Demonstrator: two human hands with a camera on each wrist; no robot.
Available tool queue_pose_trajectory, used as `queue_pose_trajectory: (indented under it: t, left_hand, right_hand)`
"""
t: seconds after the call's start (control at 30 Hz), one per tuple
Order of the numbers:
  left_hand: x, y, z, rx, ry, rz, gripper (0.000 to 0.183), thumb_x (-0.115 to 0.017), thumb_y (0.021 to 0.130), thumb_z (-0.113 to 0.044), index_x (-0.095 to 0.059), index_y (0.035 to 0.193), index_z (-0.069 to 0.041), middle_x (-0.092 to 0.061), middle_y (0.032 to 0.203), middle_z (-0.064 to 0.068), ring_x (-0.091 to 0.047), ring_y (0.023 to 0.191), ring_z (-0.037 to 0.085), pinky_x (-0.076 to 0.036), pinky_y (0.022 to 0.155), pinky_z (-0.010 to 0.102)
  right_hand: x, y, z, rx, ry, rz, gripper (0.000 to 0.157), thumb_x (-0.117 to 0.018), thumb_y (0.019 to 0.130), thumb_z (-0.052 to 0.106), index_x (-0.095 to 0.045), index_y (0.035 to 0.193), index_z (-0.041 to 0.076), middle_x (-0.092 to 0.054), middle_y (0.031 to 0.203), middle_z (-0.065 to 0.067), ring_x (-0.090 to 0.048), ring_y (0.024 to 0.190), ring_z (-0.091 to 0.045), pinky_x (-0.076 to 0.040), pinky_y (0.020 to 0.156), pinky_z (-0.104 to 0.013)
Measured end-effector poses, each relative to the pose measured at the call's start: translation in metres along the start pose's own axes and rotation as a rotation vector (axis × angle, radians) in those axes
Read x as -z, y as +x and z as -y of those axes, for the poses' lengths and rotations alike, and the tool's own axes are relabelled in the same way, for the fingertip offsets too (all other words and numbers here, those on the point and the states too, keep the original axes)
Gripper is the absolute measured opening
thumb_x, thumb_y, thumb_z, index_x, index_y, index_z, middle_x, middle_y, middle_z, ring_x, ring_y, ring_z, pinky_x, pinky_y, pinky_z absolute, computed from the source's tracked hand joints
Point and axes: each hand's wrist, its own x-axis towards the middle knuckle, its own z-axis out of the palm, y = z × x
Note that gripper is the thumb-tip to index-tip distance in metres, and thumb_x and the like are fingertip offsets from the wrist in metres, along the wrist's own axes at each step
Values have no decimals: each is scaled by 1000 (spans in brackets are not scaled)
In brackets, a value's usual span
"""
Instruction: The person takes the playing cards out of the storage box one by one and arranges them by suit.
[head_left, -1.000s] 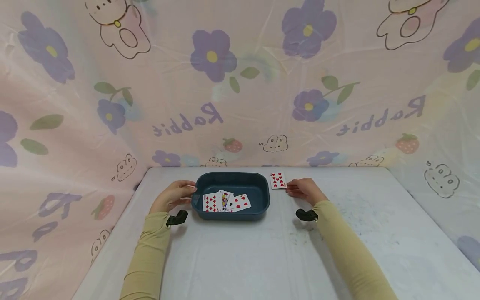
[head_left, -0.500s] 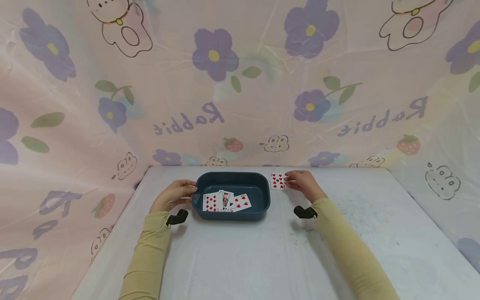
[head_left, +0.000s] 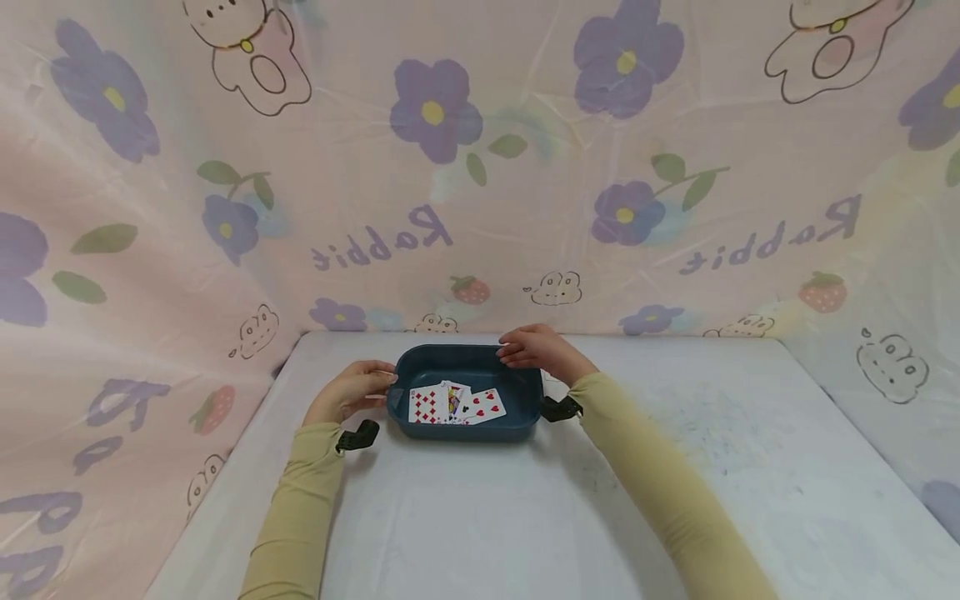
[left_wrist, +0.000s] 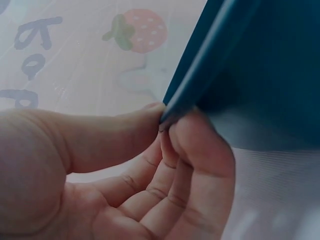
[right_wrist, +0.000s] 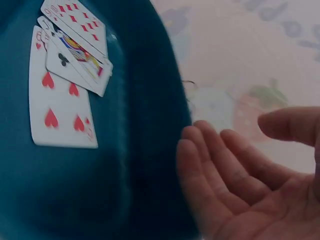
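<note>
A dark blue rectangular tray [head_left: 465, 432] stands at the back of the table. My left hand [head_left: 351, 392] pinches its left rim between thumb and index finger, as the left wrist view shows. Overlapping playing cards lie face up inside: a diamonds card [head_left: 425, 404], a face card [head_left: 454, 394] and a hearts card [right_wrist: 63, 111]. My right hand [head_left: 546, 353] hovers by the tray's back right corner, holding nothing. In the right wrist view its fingers [right_wrist: 230, 170] are loosely extended beside the rim, thumb apart. The loose hearts card right of the tray is mostly hidden behind this hand.
A white cloth covers the table [head_left: 465, 517]. Behind and beside it hangs a curtain [head_left: 517, 183] printed with flowers and rabbits. A black wrist mount [head_left: 561, 408] on the right arm overlaps the tray's right end in the head view.
My right hand has moved left from the loose hearts card to the tray's back right corner, bringing no card along. The left hand keeps its hold on the rim.
</note>
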Motion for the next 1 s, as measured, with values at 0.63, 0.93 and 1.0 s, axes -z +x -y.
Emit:
queue_pose_trajectory:
  t: [0.63,0.93,1.0]
  left_hand:
    - [1,3,0,15,1,-15,37,-56,97,-10,-45,128,6,-55,115,21,-57,96,27,-50,71,30]
    - [1,2,2,9,6,-11,38,-56,97,-11,-45,129,6,-55,118,23,-57,99,29,-51,71,30]
    - [1,2,2,14,8,-16,38,-56,97,-11,-45,129,6,-55,117,22,-58,98,28,-51,71,30]
  right_hand:
    - [-52,31,-12,-191,-148,167,42,-53,97,22,-54,127,-7,-60,121,-22,-59,110,-32,-46,93,-43]
    - [-60,29,-13,-224,-154,227,42,-54,96,23,-54,126,-7,-63,115,-22,-61,106,-33,-47,91,-45]
    - [-61,28,-13,-227,-155,240,43,-53,96,24,-53,125,-7,-63,114,-23,-62,105,-33,-48,89,-45]
